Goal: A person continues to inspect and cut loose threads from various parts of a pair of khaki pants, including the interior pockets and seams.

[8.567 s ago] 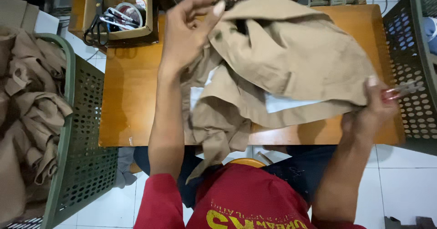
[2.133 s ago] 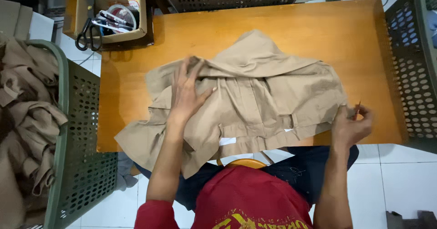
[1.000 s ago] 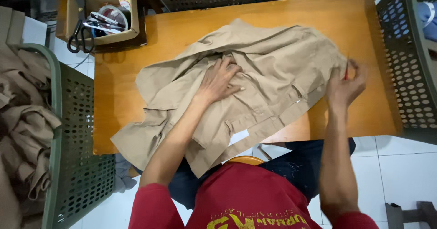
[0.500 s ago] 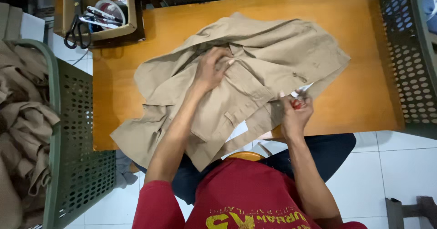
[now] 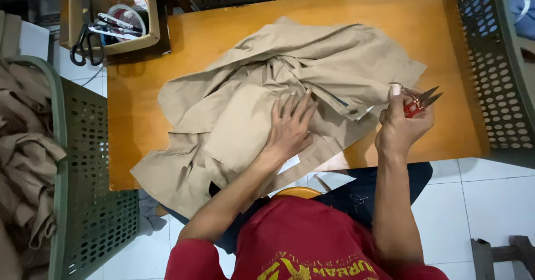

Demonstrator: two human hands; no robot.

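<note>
Left hand (image 5: pixel 290 129): fingers spread flat, palm down on the garment (image 5: pixel 278 96), gripping nothing, just pinning the cloth near its middle. Right hand (image 5: pixel 401 127): fingers clenched around small red-handled snips (image 5: pixel 418 100), blades pointing right and slightly parted, held just off the garment's right edge, above the tabletop (image 5: pixel 446 46). The thumb looks as if it pinches something pale at the snips' base, maybe a thread or a tag; too small to tell.

The garment is tan, a shirt or jacket, spread rumpled across the centre of the tabletop, one corner hanging off the near edge over the person's lap. A folded flap or pocket edge sits just right of the left fingertips.

My read on the step: thread trimming or inspection. One hand flattens a panel, the other keeps the snips ready. Blades aren't on the cloth, so this sits between cuts.

The next move would call for bringing the tips down to a loose thread near the pinned area, with the left hand keeping the fabric taut and its fingertips out of the blade path, and only thread between the blades.

Further out: a cardboard box (image 5: pixel 114 15) with scissors (image 5: pixel 83 32) and tape at the far left corner, a green crate (image 5: pixel 89 202) of more tan garments on the left, another crate (image 5: pixel 496 68) on the right.
</note>
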